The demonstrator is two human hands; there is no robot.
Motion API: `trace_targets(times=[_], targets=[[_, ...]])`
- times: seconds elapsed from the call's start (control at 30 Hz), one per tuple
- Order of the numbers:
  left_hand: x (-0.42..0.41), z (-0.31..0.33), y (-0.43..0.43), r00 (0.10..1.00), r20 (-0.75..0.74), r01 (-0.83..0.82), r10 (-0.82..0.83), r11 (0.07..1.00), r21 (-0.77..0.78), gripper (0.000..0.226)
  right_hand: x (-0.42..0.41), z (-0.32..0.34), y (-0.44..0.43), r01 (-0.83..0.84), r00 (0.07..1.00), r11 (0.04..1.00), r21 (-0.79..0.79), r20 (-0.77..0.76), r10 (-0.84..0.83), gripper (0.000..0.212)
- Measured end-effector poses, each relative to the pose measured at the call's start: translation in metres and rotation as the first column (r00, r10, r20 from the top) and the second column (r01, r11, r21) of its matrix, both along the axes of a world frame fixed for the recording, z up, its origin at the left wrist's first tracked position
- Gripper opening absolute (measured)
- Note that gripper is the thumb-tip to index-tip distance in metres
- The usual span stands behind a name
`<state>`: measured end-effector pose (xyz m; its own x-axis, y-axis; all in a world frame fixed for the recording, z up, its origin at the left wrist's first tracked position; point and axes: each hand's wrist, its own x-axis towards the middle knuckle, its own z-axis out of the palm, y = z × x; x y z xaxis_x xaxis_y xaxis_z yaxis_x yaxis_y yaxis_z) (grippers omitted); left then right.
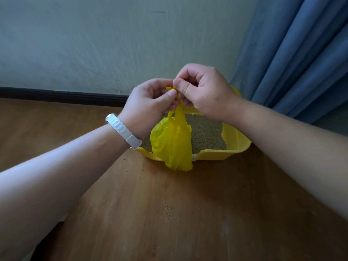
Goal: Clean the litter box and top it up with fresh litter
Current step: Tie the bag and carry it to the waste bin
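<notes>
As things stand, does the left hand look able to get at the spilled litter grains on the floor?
Probably not yet: the left hand and right hand both pinch the yellow bag by its handles. Nothing lies around the grains, so the way looks open once it lets go.

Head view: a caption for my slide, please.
Left hand and right hand pinch a bag by its handles, by the litter box.
</notes>
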<state>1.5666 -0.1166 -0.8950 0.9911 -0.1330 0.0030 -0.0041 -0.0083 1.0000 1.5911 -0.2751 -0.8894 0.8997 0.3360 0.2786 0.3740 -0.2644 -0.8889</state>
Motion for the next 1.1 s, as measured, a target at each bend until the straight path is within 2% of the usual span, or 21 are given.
trace_targets(times=[0.1, 0.2, 0.33, 0.47, 0.63, 0.77, 0.9, 1.0, 1.1], targets=[[-0.001, -0.003, 0.0, 0.996, 0.025, 0.081, -0.084, 0.993, 0.081, 0.012, 0.0, 0.001, -0.001, -0.017, 1.0, 1.0, 0.019, -0.014, 0.018, 0.013], [0.001, -0.004, -0.003, 0.998, 0.046, 0.035, -0.046, 0.976, 0.214, 0.008, 0.002, 0.0, -0.001, -0.017, 1.0, 0.999, 0.028, -0.007, 0.017, 0.013], [0.009, 0.002, -0.001, 0.996, 0.08, -0.047, 0.027, 0.963, 0.264, 0.011, 0.005, -0.008, -0.009, 0.014, 1.0, 0.998, 0.056, -0.018, -0.013, 0.011], [0.014, 0.02, 0.001, 0.989, 0.133, -0.103, 0.07, 0.959, 0.264, 0.005, 0.003, -0.035, -0.026, 0.035, 0.992, 0.998, -0.056, -0.122, -0.042, 0.042], [0.021, 0.046, -0.007, 0.972, 0.229, -0.101, 0.047, 0.968, 0.23, 0.007, -0.009, -0.072, -0.05, -0.052, 0.937, 0.96, -0.276, -0.347, -0.049, 0.082], [0.032, 0.07, -0.012, 0.954, 0.299, -0.065, -0.001, 0.976, 0.209, 0.006, -0.019, -0.086, -0.056, -0.059, 0.919, 0.948, -0.311, -0.387, -0.07, 0.088], [0.044, 0.096, -0.021, 0.949, 0.317, -0.043, -0.004, 0.989, 0.142, 0.006, -0.014, -0.084, -0.057, 0.01, 0.874, 0.971, -0.238, -0.469, -0.124, 0.09], [0.051, 0.113, -0.035, 0.953, 0.303, -0.03, 0.005, 0.996, 0.079, 0.008, -0.008, -0.077, -0.055, 0.075, 0.792, 0.996, -0.037, -0.604, -0.082, 0.086], [0.058, 0.128, -0.05, 0.956, 0.292, 0.002, -0.013, 0.999, 0.037, 0.006, -0.001, -0.066, -0.049, 0.121, 0.762, 0.982, 0.148, -0.648, 0.004, 0.081]])
